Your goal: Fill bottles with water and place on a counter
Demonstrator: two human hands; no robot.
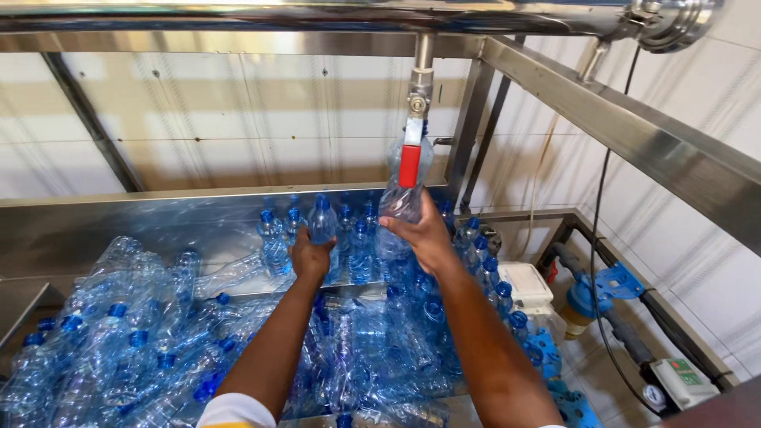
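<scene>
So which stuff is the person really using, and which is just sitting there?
In use:
right hand holding a clear bottle under the red-handled tap
left hand gripping a capped bottle

Just lying about:
pile of bottles
white box
blue pipe fitting

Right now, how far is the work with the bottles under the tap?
Done: capped bottles stand in rows at the back. In hand: the right hand holds a bottle up to the tap, and the left hand grips a capped bottle. Left: a heap of bottles lies in front.

Two clear plastic bottles — one (400,198) raised under the red-handled tap (410,162), one (322,222) blue-capped, upright.
</scene>
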